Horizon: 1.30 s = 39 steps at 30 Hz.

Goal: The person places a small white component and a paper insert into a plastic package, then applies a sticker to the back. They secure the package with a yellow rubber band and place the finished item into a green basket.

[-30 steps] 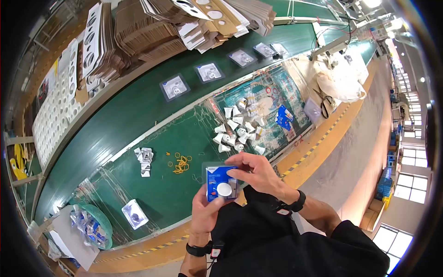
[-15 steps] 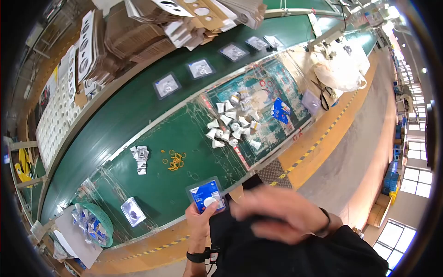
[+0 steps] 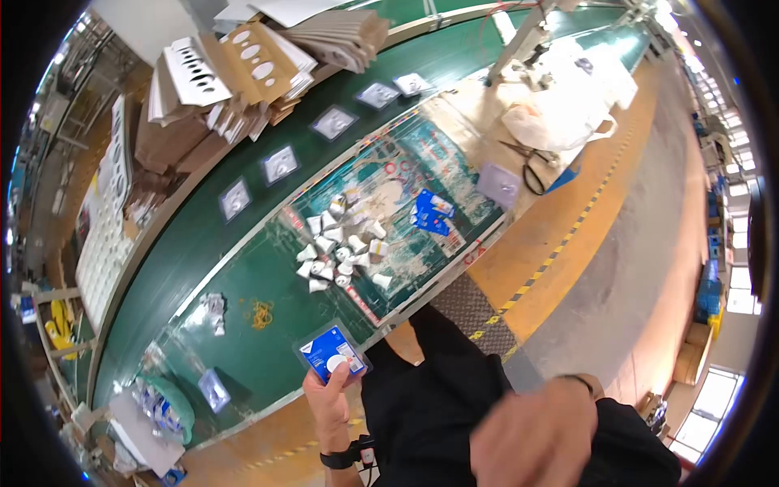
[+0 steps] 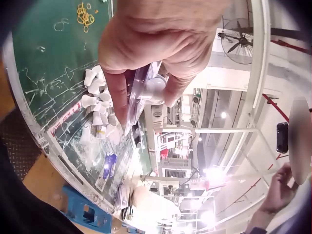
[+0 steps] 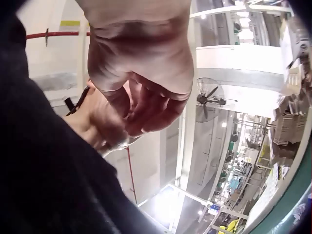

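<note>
In the head view my left hand [image 3: 327,406] grips a clear blister pack [image 3: 316,351] with a blue card and a round white bulb face, its thumb over the front. The left wrist view shows the pack [image 4: 138,95] edge-on, pinched between thumb and fingers. My right hand [image 3: 535,438] is raised close to the head camera and blurred. In the right wrist view the right hand [image 5: 146,73] has loosely curled fingers near the person's neck [image 5: 92,112], with nothing seen in them. Several white cone-shaped bulbs [image 3: 329,235] lie heaped on the green table [image 3: 243,357].
Several blister packs [image 3: 280,164] lie on the green belt beyond. Yellow rings [image 3: 260,314], blue cards [image 3: 432,213], scissors [image 3: 531,174] and a clear plastic tray [image 3: 498,185] rest on the table. A green basket [image 3: 180,406] of packs stands left; cardboard stacks [image 3: 170,146] line the back.
My right hand has let go of the pack and moved up toward the head. The left hand keeps the pack. The head view has swung right, so the table appears farther left.
</note>
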Tool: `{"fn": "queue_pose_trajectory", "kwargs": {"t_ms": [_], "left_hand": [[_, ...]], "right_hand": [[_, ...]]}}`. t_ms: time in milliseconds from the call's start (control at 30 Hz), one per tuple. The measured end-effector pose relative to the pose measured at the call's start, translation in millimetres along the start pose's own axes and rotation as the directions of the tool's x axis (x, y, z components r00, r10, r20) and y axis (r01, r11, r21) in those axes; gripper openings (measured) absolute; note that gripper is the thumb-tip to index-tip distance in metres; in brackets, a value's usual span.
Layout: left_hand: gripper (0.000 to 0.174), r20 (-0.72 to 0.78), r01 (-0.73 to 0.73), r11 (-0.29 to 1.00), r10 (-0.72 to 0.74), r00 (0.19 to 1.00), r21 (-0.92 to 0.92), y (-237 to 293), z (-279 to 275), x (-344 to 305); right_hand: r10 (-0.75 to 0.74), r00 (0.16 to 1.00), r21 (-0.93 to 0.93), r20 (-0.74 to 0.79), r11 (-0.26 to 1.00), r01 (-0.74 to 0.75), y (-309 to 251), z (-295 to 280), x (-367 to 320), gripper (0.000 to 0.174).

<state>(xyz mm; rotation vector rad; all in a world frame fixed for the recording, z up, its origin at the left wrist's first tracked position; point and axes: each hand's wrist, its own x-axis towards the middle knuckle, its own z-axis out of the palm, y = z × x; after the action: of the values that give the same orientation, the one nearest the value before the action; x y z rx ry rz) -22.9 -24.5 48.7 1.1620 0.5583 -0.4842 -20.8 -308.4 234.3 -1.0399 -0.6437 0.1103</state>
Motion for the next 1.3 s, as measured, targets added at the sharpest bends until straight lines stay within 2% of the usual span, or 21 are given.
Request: {"fn": "queue_pose_trajectory", "kwargs": {"t_ms": [33, 67, 100, 133, 200, 300, 400, 433, 567, 667, 800, 833, 900, 933, 1000, 1067, 1167, 1267, 1300], "left_hand": [[0.027, -0.033, -0.029, 1.000, 0.029, 0.999, -0.005, -4.2, -5.9, -8.3], [0.028, -0.056, -0.046, 0.999, 0.046, 0.997, 0.010, -8.3, -11.4, -17.1], [0.029, -0.076, -0.068, 0.998, 0.069, 0.995, 0.020, -12.1, -16.8, -24.9], [0.030, -0.097, -0.090, 0.995, 0.093, 0.991, 0.035, -13.1, -22.8, -32.2], [0.031, -0.149, -0.080, 0.996, 0.086, 0.985, 0.044, -12.9, -33.7, -42.6], [0.030, -0.186, -0.104, 0.995, 0.104, 0.977, 0.008, -9.6, -49.9, -52.6], [0.028, -0.220, -0.129, 0.990, 0.115, 0.969, -0.052, -2.6, -73.7, -53.2], [0.028, -0.238, -0.136, 0.987, 0.114, 0.965, -0.082, 2.0, -81.7, -53.9], [0.027, -0.290, -0.191, 0.976, 0.155, 0.944, -0.101, 11.9, -136.9, -64.0], [0.027, -0.368, -0.201, 0.977, 0.162, 0.916, -0.070, 24.6, -175.0, -69.9], [0.026, -0.356, -0.201, 0.975, 0.157, 0.921, -0.090, 36.7, -205.8, -69.5], [0.028, -0.316, -0.194, 0.979, 0.166, 0.934, -0.060, 36.5, -210.4, -66.7], [0.029, -0.340, -0.160, 0.987, 0.146, 0.929, -0.015, 38.6, -217.9, -61.4], [0.029, -0.328, -0.134, 0.991, 0.125, 0.936, -0.003, 36.0, -215.4, -55.4], [0.032, -0.269, -0.176, 0.984, 0.165, 0.949, -0.018, 36.7, -207.5, -45.2], [0.032, -0.206, -0.147, 0.989, 0.143, 0.968, -0.005, 34.6, -204.1, -36.8], [0.032, -0.131, -0.126, 0.991, 0.121, 0.984, -0.032, 46.2, -181.6, -34.0], [0.032, -0.063, -0.131, 0.991, 0.131, 0.989, 0.015, 52.7, -163.8, -28.0], [0.032, -0.039, -0.134, 0.991, 0.134, 0.990, 0.017, 55.2, -154.7, -25.4]], "right_hand": [[0.080, 0.992, -0.031, -0.096, 0.996, -0.083, 7.1, -9.6, -6.2, 0.024], [0.305, 0.865, -0.042, -0.398, 0.936, -0.350, 18.5, -23.8, -8.5, 0.018], [0.457, 0.608, 0.020, -0.650, 0.809, -0.587, 39.2, -41.2, -10.6, 0.020], [0.298, 0.584, -0.150, -0.755, 0.789, -0.596, 100.6, -70.3, -27.0, 0.018], [0.365, 0.481, -0.153, -0.797, 0.648, -0.746, 176.9, -108.0, -74.0, 0.022], [0.411, 0.607, -0.449, -0.680, 0.421, -0.788, 212.7, -85.1, -84.0, 0.026], [0.555, 0.614, -0.432, -0.561, 0.437, -0.789, 239.3, -41.6, -68.9, 0.029], [0.524, 0.689, -0.521, -0.500, 0.453, -0.723, 259.8, -32.3, -70.7, 0.029], [0.577, 0.733, -0.649, -0.360, 0.410, -0.641, 298.8, 17.4, -30.4, 0.023], [0.543, 0.801, -0.733, -0.252, 0.434, -0.524, 338.2, 45.9, -11.8, 0.021], [0.568, 0.803, -0.729, -0.179, 0.472, -0.496, 357.4, 73.4, 1.1, 0.019], [0.588, 0.788, -0.731, -0.183, 0.454, -0.509, 359.7, 76.2, 1.0, 0.020], [0.604, 0.781, -0.771, -0.160, 0.418, -0.481, 377.0, 78.7, -5.2, 0.021], [0.615, 0.770, -0.796, -0.172, 0.374, -0.477, 379.2, 75.2, -13.9, 0.022], [0.618, 0.754, -0.839, -0.221, 0.274, -0.471, 374.3, 68.6, -23.1, 0.023], [0.597, 0.747, -0.805, -0.291, 0.270, -0.529, 369.9, 53.2, -38.2, 0.022], [0.543, 0.720, -0.763, -0.432, 0.206, -0.613, 328.8, 29.2, -55.8, 0.021], [0.496, 0.658, -0.704, -0.566, 0.124, -0.699, 299.4, -6.3, -92.7, 0.021], [0.443, 0.675, -0.694, -0.590, 0.148, -0.704, 292.1, -19.1, -108.4, 0.020]]}}
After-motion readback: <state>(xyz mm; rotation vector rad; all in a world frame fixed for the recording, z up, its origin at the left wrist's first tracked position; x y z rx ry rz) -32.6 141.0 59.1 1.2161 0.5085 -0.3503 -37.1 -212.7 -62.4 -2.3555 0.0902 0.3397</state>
